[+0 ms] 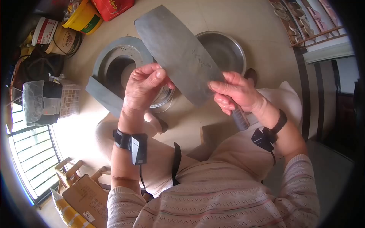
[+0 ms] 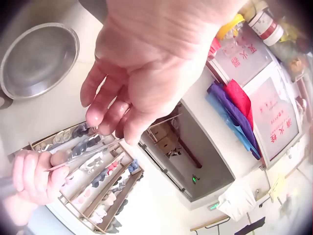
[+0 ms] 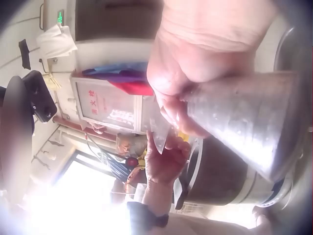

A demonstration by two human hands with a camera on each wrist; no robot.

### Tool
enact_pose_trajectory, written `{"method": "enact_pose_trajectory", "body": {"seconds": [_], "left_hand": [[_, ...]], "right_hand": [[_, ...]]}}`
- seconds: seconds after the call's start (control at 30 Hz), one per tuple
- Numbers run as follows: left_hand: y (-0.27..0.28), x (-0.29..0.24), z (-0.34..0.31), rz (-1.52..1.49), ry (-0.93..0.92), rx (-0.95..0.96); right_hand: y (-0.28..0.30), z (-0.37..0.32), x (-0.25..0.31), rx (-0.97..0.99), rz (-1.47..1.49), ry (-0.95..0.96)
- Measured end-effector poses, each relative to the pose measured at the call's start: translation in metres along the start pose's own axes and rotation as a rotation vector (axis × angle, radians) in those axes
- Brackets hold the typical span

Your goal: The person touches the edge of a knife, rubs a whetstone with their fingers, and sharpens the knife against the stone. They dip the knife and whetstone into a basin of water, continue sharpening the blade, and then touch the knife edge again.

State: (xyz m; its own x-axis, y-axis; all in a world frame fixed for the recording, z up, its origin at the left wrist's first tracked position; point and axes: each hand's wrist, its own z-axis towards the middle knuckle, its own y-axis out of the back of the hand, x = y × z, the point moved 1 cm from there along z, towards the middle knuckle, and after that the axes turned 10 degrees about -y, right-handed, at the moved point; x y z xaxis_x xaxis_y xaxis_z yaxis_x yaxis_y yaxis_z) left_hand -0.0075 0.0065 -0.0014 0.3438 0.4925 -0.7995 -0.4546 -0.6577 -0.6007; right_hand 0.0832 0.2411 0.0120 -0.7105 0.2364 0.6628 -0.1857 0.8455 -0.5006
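Note:
A wide grey cleaver [image 1: 178, 53] with a dark ribbed handle [image 1: 240, 118] is held up before the body in the head view. My right hand [image 1: 238, 92] grips it where blade meets handle, the thumb lying along the blade's face. At the blade's left edge, my left hand [image 1: 143, 86] pinches with thumb and bent fingers. The left wrist view shows the blade nearly edge-on, running from the right hand [image 2: 36, 177] to the fingertips of the left hand [image 2: 146, 73].
Below the blade stand a round grey-rimmed vessel [image 1: 102, 51] and a wide metal pan [image 1: 240, 57]. A grey flat piece [image 1: 102, 95] leans by the vessel. Buckets [image 1: 84, 19] and a white basket [image 1: 70, 99] stand left. A shoe rack [image 1: 310, 21] is at upper right.

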Motion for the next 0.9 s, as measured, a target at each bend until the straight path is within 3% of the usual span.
{"method": "enact_pose_trajectory", "body": {"seconds": [0.5, 0.9], "left_hand": [[0.001, -0.004, 0.002, 0.145, -0.059, -0.124], [0.008, -0.009, 0.001, 0.202, -0.018, -0.032]], "right_hand": [[-0.001, 0.002, -0.006, -0.064, -0.093, 0.051], [-0.002, 0.002, -0.003, -0.128, -0.206, 0.067]]}}
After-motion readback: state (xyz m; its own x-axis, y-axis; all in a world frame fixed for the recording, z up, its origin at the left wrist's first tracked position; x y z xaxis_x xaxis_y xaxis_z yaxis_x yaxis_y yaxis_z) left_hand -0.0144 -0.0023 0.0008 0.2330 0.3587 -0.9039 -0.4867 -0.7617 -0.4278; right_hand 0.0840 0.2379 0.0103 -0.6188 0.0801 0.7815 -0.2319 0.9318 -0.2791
